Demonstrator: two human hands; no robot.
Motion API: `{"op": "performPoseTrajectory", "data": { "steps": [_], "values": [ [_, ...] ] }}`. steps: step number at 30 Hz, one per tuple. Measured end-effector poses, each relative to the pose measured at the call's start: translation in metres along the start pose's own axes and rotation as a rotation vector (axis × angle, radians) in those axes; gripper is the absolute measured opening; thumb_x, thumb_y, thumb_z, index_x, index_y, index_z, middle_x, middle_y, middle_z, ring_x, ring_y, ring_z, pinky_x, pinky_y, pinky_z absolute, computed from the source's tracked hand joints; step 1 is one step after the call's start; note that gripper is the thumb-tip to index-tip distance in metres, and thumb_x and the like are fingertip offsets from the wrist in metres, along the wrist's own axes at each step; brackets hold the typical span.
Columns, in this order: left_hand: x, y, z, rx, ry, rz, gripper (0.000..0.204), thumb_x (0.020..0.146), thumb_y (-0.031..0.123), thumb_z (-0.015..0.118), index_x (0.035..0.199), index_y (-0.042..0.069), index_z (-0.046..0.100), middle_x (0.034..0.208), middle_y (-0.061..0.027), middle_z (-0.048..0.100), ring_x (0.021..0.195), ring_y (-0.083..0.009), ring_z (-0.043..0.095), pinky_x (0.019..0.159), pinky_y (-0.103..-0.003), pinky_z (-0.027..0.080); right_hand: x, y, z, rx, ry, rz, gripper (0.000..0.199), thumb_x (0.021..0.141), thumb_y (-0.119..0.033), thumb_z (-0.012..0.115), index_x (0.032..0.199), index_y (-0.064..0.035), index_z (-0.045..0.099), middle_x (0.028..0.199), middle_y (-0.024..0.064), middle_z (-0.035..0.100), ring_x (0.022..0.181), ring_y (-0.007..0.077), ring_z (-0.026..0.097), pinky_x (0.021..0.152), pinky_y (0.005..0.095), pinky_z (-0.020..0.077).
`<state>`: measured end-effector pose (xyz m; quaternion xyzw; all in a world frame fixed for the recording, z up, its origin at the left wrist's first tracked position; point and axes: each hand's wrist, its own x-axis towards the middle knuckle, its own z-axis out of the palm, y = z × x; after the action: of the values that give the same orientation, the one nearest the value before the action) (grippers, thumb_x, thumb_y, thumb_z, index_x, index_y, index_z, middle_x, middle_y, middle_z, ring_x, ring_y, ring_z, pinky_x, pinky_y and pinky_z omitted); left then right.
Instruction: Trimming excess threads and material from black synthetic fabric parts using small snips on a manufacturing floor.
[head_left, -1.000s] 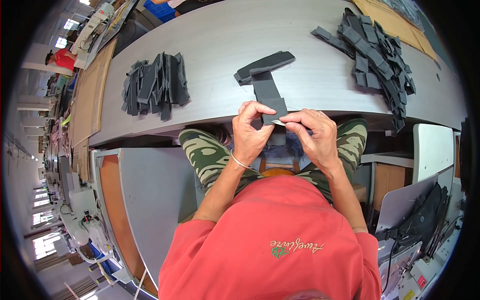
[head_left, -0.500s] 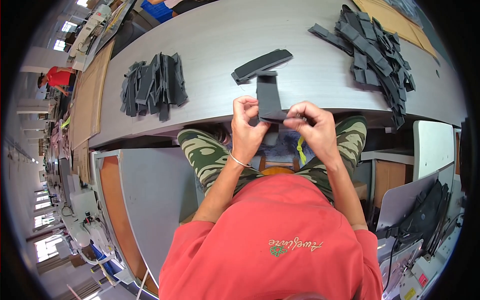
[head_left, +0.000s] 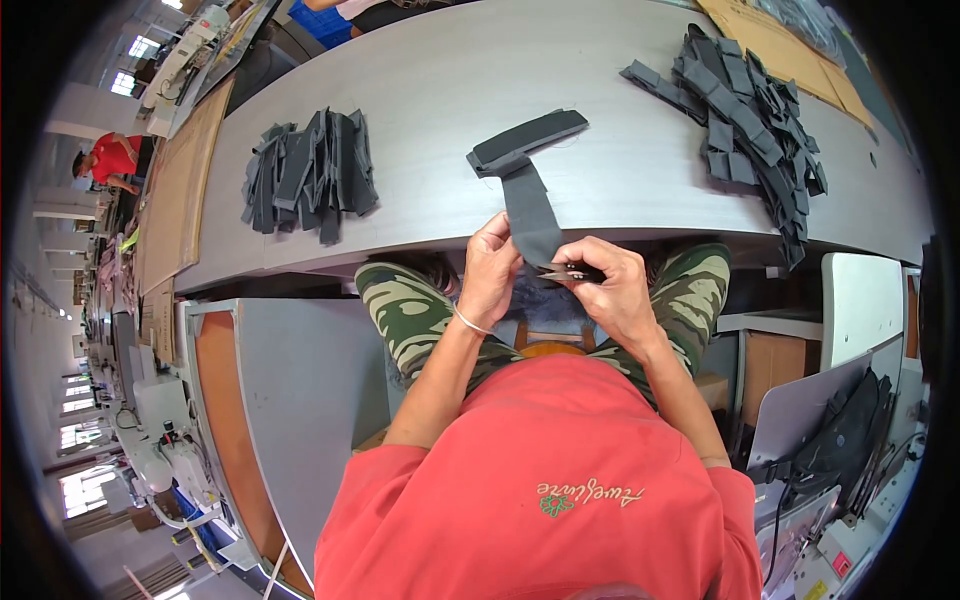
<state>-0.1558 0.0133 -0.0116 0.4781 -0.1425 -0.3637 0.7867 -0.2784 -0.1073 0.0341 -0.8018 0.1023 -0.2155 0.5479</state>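
My left hand pinches the near end of a dark grey fabric strip that hangs over the front edge of the grey table. My right hand holds small thread snips, their tip against the strip's lower end. The strip's far end rests on a short stack of the same dark strips lying on the table just beyond my hands. Both hands sit above my lap in camouflage trousers.
A pile of dark strips lies on the table's left, a larger loose heap on its right. Brown cardboard lies at the far right. A grey side table stands to my left, and sewing machines line the aisle.
The strip has been drawn toward me, off the table's edge and down. Both hands dropped closer to my lap, and the snips now meet the strip's end.
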Motion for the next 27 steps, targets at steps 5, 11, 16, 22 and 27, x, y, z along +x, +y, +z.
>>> {"op": "performPoseTrajectory", "data": {
  "steps": [5,11,16,22,27],
  "values": [
    [-0.007,0.018,0.017,-0.235,-0.208,-0.068,0.029,0.091,0.014,0.059,0.116,0.003,0.049,0.098,-0.0012,0.059,0.083,-0.0051,0.055,0.069,-0.018,0.044,-0.002,0.008,0.000,0.079,0.066,0.118,0.025,0.067,0.010,0.059,0.089,-0.0011,0.064,0.080,0.0085,0.066,0.069,0.0164,0.062,0.063,0.0268,0.0480],
    [-0.005,0.012,0.018,-0.085,-0.058,-0.006,0.024,0.088,0.009,0.062,0.109,0.004,0.051,0.099,-0.0015,0.059,0.080,-0.0025,0.053,0.062,-0.016,0.041,0.001,0.009,-0.009,0.068,-0.008,0.052,0.023,0.071,0.004,0.067,0.093,-0.0024,0.065,0.080,0.0057,0.066,0.070,0.0133,0.061,0.065,0.0262,0.0483],
    [-0.004,0.018,0.017,-0.016,-0.067,0.000,0.023,0.086,0.001,0.062,0.106,0.003,0.052,0.100,-0.0030,0.060,0.082,-0.0031,0.054,0.065,-0.016,0.043,0.016,0.005,-0.030,-0.056,0.179,-0.032,0.025,0.078,-0.009,0.071,0.102,-0.0074,0.066,0.089,0.0059,0.066,0.078,0.0162,0.062,0.071,0.0278,0.0492],
    [-0.009,0.021,0.027,-0.115,-0.100,-0.026,0.022,0.085,-0.003,0.060,0.105,0.002,0.053,0.100,-0.0044,0.061,0.086,-0.0069,0.058,0.079,-0.021,0.047,0.028,0.007,-0.030,-0.374,0.182,-0.217,0.019,0.076,-0.015,0.071,0.094,-0.0130,0.069,0.075,0.0013,0.063,0.066,0.0180,0.055,0.065,0.0312,0.0383],
    [-0.009,0.024,0.021,-0.139,-0.079,-0.070,0.021,0.084,-0.004,0.059,0.103,0.002,0.054,0.096,-0.0049,0.063,0.085,-0.0076,0.059,0.078,-0.021,0.047,0.028,0.010,-0.034,-0.375,0.187,-0.209,0.018,0.075,-0.015,0.071,0.092,-0.0139,0.069,0.073,0.0001,0.063,0.066,0.0174,0.054,0.064,0.0309,0.0363]
  ]
}}
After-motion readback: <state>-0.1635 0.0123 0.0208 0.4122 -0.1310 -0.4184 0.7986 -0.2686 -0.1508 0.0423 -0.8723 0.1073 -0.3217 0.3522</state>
